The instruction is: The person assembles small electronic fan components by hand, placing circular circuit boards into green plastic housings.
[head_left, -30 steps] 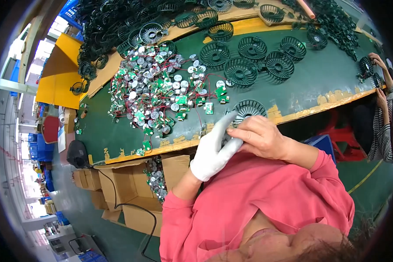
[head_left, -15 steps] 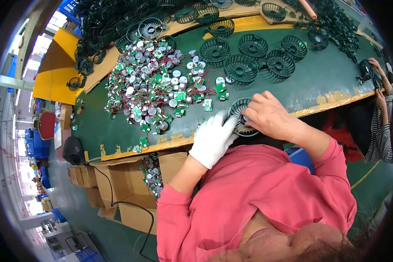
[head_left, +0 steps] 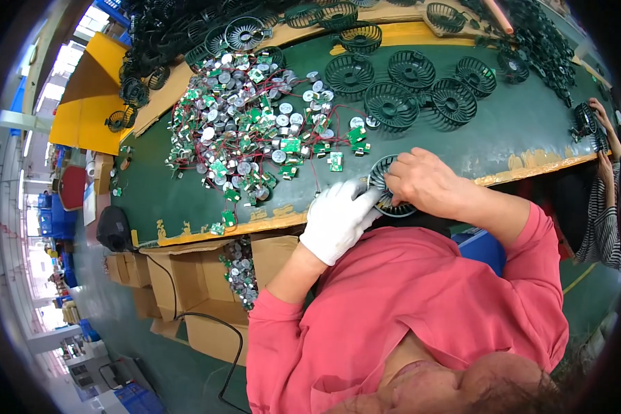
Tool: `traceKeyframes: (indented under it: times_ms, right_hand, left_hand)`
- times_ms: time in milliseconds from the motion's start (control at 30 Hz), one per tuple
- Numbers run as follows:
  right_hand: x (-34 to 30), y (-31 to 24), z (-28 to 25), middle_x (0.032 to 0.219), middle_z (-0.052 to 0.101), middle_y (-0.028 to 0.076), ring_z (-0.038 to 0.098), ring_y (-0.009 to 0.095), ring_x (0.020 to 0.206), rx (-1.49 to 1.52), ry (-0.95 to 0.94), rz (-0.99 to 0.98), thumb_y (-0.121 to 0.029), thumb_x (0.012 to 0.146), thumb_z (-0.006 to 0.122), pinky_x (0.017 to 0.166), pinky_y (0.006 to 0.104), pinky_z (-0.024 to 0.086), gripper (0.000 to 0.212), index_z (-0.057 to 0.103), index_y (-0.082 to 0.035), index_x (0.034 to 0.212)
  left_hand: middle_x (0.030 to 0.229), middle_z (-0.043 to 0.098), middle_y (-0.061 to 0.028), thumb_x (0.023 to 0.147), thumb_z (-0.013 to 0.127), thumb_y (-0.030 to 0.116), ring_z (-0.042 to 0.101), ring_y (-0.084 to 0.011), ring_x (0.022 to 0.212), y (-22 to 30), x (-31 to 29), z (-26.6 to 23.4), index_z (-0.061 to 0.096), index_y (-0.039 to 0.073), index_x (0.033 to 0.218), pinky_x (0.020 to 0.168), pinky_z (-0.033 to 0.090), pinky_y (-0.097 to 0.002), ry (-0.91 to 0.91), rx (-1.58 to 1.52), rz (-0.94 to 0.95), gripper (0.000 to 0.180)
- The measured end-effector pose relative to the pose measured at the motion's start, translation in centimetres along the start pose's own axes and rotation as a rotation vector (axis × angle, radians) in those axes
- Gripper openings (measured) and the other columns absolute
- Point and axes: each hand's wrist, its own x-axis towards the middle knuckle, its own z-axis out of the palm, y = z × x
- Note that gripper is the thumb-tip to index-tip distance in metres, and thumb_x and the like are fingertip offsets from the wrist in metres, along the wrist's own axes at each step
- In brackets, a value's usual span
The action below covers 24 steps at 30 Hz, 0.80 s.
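Observation:
At the table's front edge I hold a round dark fan housing (head_left: 397,210) with ribbed sides, tilted toward me. My left hand (head_left: 337,219), in a white glove, grips its left rim between thumb and fingers. My bare right hand (head_left: 424,183) is closed over its inside with the fingers bent down; what the fingertips pinch there is hidden. Left of the housing lies a big pile of silver round motors with red wires and green circuit boards (head_left: 255,131). Beyond my hands several dark fan housings (head_left: 391,107) rest on the green tabletop.
More black housings (head_left: 179,34) are heaped along the far side. Below the table stand open cardboard boxes (head_left: 200,283), one holding motors and boards. A black cable (head_left: 214,323) hangs by them. At the right, another person's hands (head_left: 604,127) handle a dark housing.
My right fingers have sunk a little deeper into the housing, and my left hand still grips the rim. The whole view has shifted slightly.

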Motion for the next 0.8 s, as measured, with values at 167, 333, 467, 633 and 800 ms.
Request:
traceKeyframes:
  times_ms: [167, 333, 467, 633, 800]
  right_hand:
    - [0.1, 0.3, 0.1, 0.075, 0.058, 0.005, 0.055, 0.022, 0.079, 0.012, -0.016, -0.004, -0.024, 0.067, 0.072, 0.070, 0.0350, 0.040, 0.019, 0.062, -0.008, 0.068]
    - [-1.0, 0.5, 0.1, 0.078, 0.055, 0.004, 0.055, 0.023, 0.080, 0.050, 0.052, 0.140, -0.028, 0.066, 0.075, 0.071, 0.0350, 0.041, 0.032, 0.066, -0.010, 0.091]
    - [0.1, 2.0, -1.0, 0.080, 0.055, 0.005, 0.056, 0.026, 0.079, 0.099, 0.380, 0.240, -0.028, 0.069, 0.075, 0.072, 0.0370, 0.043, 0.032, 0.066, -0.011, 0.095]
    - [2.9, 4.9, 1.4, 0.085, 0.058, 0.007, 0.055, 0.025, 0.088, -0.038, 0.423, 0.316, -0.046, 0.075, 0.068, 0.074, 0.0387, 0.040, 0.044, 0.061, -0.008, 0.096]
    - [4.1, 6.5, 2.3, 0.081, 0.067, 0.012, 0.062, 0.029, 0.084, 0.070, 0.104, 0.458, -0.044, 0.081, 0.063, 0.078, 0.0426, 0.038, 0.037, 0.064, -0.007, 0.083]
  left_hand:
    - [0.102, 0.060, -0.0086, 0.073, 0.072, 0.022, 0.058, -0.0289, 0.091, 0.1, 0.5, -1.0, 0.062, 0.011, 0.105, 0.077, 0.048, -0.0371, 0.108, -0.172, -0.014, 0.036]
    - [0.090, 0.061, -0.0121, 0.074, 0.073, 0.021, 0.060, -0.0285, 0.078, -2.0, 0.6, -2.9, 0.066, 0.010, 0.090, 0.069, 0.049, -0.0384, 0.412, -0.025, -0.401, 0.021]
    - [0.084, 0.062, -0.0135, 0.078, 0.068, 0.041, 0.060, -0.0330, 0.075, -5.4, 0.1, -1.7, 0.065, 0.011, 0.083, 0.065, 0.048, -0.0418, 0.331, 0.267, -0.473, 0.031]
    - [0.077, 0.066, -0.0139, 0.081, 0.066, 0.033, 0.062, -0.0345, 0.072, -6.0, 1.0, -0.7, 0.069, 0.011, 0.083, 0.064, 0.049, -0.0426, 0.301, 0.212, -0.548, 0.022]
    - [0.068, 0.059, -0.0037, 0.087, 0.060, 0.019, 0.049, -0.0096, 0.059, -6.7, 4.3, -2.9, 0.064, 0.000, 0.081, 0.055, 0.041, -0.0270, 0.354, -0.542, -0.604, 0.020]
